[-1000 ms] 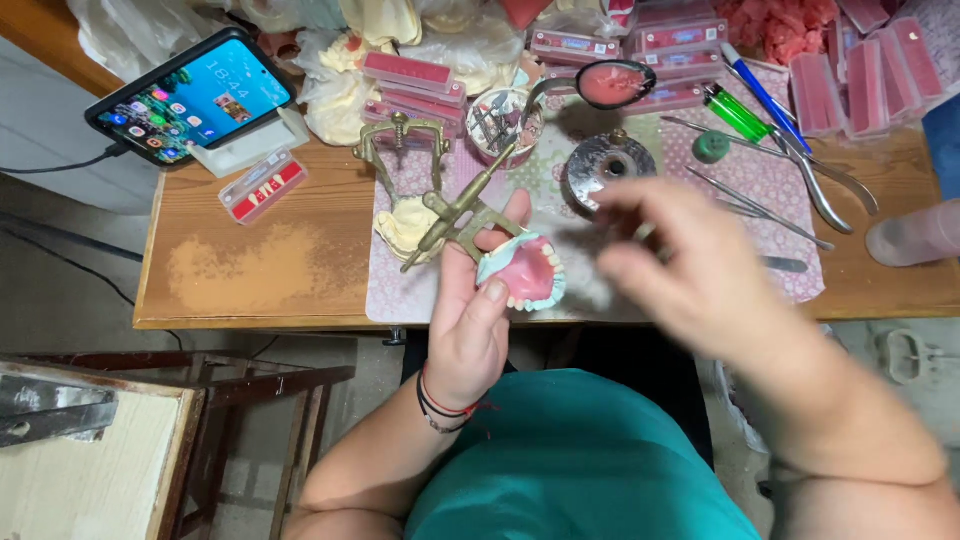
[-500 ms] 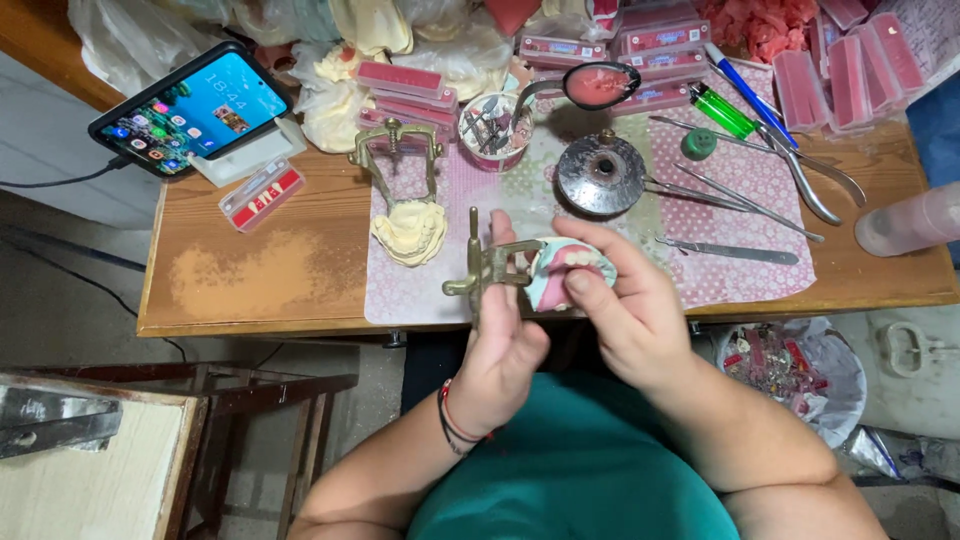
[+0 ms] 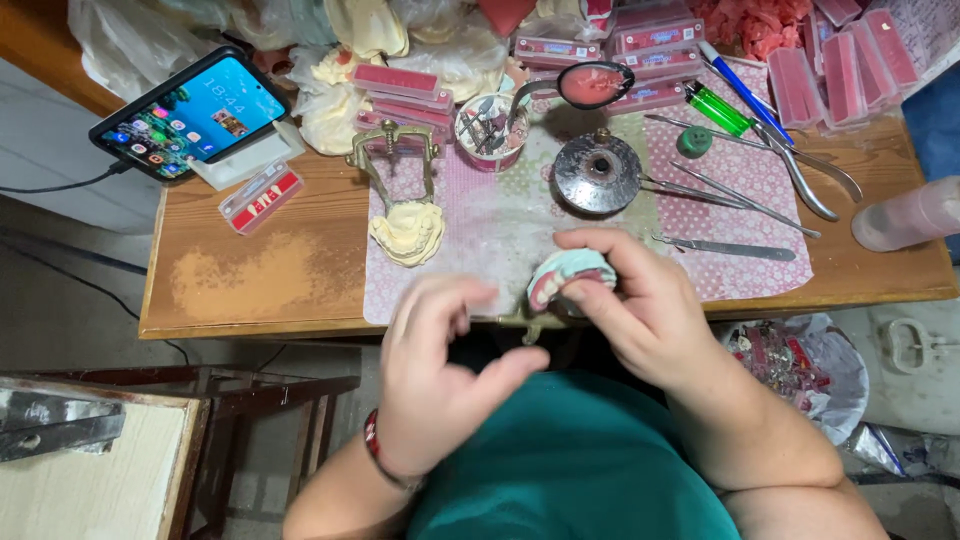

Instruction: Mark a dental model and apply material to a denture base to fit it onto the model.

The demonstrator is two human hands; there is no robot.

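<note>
Pale green plaster and pink wax: that is the denture model [image 3: 568, 276], sitting right in the right hand [image 3: 640, 310], just off the near edge of the wooden table [image 3: 260, 280]. The fingers of that hand wrap over the top and side of the model, thumb underneath, a firm hold, with the row of teeth showing toward the left. A brass-coloured metal piece [image 3: 528, 322] pokes out just below the model; whether it is joined to it, I cannot tell.

The left hand [image 3: 440, 380] hangs beside it, blurred, holding nothing that I can see. Thumb and forefinger curl toward each other in a loose ring, the other fingers bent, and the fingertips sit close to the model without clearly touching it. A red band circles the left wrist.

Up on the table, on the pink dotted mat [image 3: 480, 230], a brass articulator [image 3: 395, 160] stands with a yellow plaster cast [image 3: 408, 232] at its foot. To the right of it a round metal burner [image 3: 598, 172] sits, and beside that lie several slim metal instruments [image 3: 730, 195] and a pair of pliers [image 3: 800, 175]. A green lighter [image 3: 718, 108] lies further back, near stacked pink boxes [image 3: 640, 45]. At the far left a phone [image 3: 190, 110] leans with its screen lit.
</note>
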